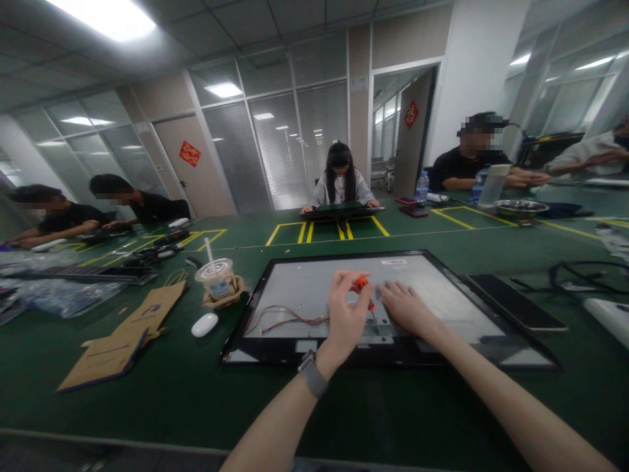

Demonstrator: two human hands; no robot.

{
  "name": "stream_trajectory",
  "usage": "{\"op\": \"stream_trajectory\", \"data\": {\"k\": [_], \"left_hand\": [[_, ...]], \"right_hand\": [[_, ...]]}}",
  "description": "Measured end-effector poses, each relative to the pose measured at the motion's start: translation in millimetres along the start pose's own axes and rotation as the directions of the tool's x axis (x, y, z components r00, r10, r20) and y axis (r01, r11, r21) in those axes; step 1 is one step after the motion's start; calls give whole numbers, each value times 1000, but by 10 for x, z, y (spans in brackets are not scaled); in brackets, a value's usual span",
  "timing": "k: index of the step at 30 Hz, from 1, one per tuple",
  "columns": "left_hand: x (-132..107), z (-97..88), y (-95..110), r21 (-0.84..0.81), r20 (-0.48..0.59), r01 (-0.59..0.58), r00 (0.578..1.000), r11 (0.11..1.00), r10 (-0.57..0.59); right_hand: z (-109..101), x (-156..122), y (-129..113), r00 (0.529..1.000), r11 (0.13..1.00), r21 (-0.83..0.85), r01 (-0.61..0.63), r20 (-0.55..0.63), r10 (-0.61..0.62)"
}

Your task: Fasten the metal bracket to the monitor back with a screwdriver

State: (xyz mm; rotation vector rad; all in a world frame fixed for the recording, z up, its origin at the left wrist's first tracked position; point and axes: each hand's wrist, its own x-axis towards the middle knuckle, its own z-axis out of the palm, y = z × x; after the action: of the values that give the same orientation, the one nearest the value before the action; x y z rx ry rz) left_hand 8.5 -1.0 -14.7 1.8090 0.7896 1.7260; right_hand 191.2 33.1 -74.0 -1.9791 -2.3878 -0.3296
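Note:
A flat screen panel (304, 282) with a grey metal back and a black frame lies in front of me on the table. My left hand (346, 308), with a watch at the wrist, is closed round the orange handle of a screwdriver (362, 283). Its thin shaft points down at a small metal plate (381, 328) near the panel's front edge; whether the tip sits in a screw is too small to tell. Just right of it, my right hand (405, 305) rests flat on the panel, fingers stretched out. Thin wires (289, 320) with a connector run along the panel's left part.
Left of the panel are a drink cup (219, 282) with a straw, a white oval case (204, 324) and a brown paper bag (132, 334). A black phone-like slab (514, 301) lies to the right, near dark cables (580, 278). Across the table a person (339, 183) holds another panel.

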Motion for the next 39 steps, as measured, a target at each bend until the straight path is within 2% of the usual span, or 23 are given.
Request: {"op": "stream_trajectory", "data": {"k": [8,16,20,24,28,34,36,39], "left_hand": [[2,-3,45,23,-60,20,998,1000,-19],[1,-13,-4,-82,28,54,998,995,-52],[6,-4,-5,-190,54,118,992,975,-110],[51,-5,39,-192,-26,145,988,971,-153],[122,-36,26,-222,-55,211,972,952,-228],[138,-49,-27,-311,-17,276,955,909,-296],[122,-39,-10,-325,8,272,958,906,-285],[104,-25,29,-263,-8,197,978,944,-206]], "right_hand": [[42,5,23,999,1000,11,20,-28,-20],[5,-6,10,1000,1000,11,6,-5,-6],[22,-1,20,1000,1000,30,9,-19,-8],[45,1,23,999,1000,20,21,-40,-20],[27,-6,20,1000,1000,-9,21,-19,-21],[-6,-10,15,1000,1000,-19,19,-9,-20],[-10,-13,14,1000,999,-29,19,-12,-20],[-4,-17,16,1000,999,-27,17,-19,-17]]}}
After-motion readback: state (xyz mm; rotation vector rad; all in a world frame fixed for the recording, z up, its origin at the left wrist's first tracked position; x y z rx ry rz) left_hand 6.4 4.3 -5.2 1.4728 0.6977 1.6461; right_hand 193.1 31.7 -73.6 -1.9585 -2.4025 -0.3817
